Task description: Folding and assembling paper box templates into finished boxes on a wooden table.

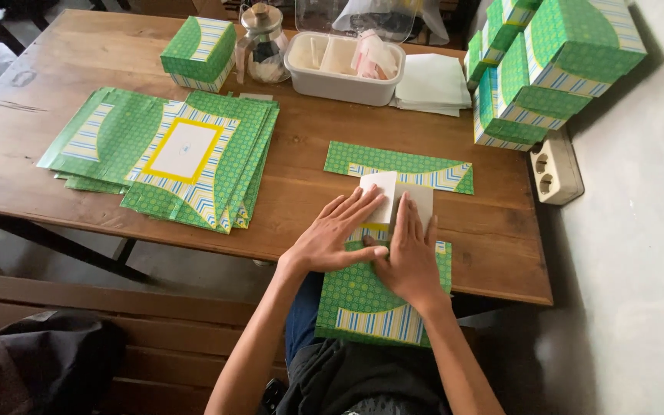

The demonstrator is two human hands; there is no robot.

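Observation:
A flat green patterned cardboard box blank [393, 165] lies on the wooden table [55, 84] in front of me, its near end hanging over the table edge. Two white flaps [395, 192] are folded up at its middle. My left hand [332, 230] lies flat, fingers spread, pressing on the left white flap. My right hand [409, 257] lies flat beside it, pressing the right flap and the green panel below. Neither hand grips anything.
A stack of unfolded green blanks [170, 157] lies at the left. One folded green box [200, 52] stands at the back, several more [551, 65] are piled at the right. A white tub [343, 73], a glass jar [263, 42], white sheets [432, 84], a wall socket [555, 165].

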